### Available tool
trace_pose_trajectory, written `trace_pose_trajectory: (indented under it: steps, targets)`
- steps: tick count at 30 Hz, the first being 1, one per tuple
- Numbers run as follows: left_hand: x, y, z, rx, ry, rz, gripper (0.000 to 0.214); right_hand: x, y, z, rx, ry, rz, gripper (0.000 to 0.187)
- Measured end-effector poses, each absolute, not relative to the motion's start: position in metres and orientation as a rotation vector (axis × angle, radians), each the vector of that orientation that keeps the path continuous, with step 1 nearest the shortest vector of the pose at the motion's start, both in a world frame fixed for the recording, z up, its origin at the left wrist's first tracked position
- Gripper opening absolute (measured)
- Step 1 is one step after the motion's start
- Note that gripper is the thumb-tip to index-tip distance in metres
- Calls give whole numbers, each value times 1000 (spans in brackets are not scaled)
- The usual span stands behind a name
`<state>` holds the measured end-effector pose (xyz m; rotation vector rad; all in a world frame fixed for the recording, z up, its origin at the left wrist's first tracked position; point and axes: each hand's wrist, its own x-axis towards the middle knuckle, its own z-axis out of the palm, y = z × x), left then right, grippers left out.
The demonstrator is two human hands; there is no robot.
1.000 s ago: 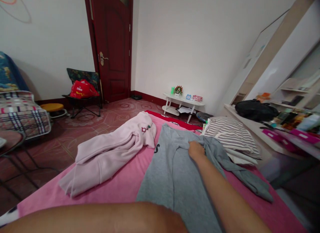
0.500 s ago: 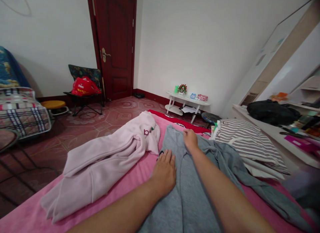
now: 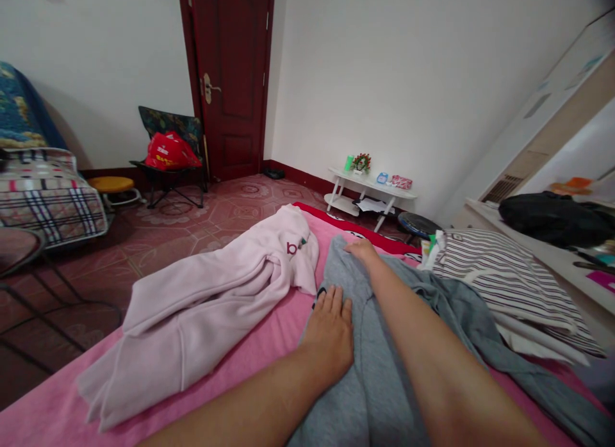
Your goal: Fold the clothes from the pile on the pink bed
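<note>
A grey long-sleeved top (image 3: 369,370) lies spread on the pink bed cover (image 3: 259,364), a sleeve-like length trailing off to the right. My left hand (image 3: 331,319) rests flat on its left side, fingers extended beside a small dark mark at the edge. Farther away, my right hand (image 3: 362,251) is at the top's far end, its fingers closed on the cloth there; the fingertips show only in part. To the left is a pale pink sweatshirt (image 3: 206,300), folded lengthwise, with a dark red letter on it. Neither hand touches it.
A striped garment (image 3: 504,280) is heaped at the right, beside a counter holding a black bag (image 3: 552,218). Beyond the bed stands a low white table (image 3: 369,186) with a small potted plant. A folding chair holds a red bag (image 3: 172,151) near the door (image 3: 235,82).
My right hand has slid left along the far end of the grey top. My left hand stays flat on the cloth. The camera view has turned slightly left.
</note>
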<state>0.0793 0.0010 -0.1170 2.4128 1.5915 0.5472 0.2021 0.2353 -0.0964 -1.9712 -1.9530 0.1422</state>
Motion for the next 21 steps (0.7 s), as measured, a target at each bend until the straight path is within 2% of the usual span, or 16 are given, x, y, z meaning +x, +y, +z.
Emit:
trace_pose_trajectory:
  steps: [5,10,14,21]
  targets:
    - [80,2,-119,2403,1602,547,55,190,228,-95,-1878,-1842,-55,34]
    - [80,3,-120,2406,1590,544,54,183,217,-114,-1792,-1902,-100,24]
    - [80,3,-119,2408,1590,563,55,179,214,-118,-1697,-1936,-165,40]
    - [81,3,-122,2371,1643,596,55,173,183,-105,-1491,-2144,-154,42]
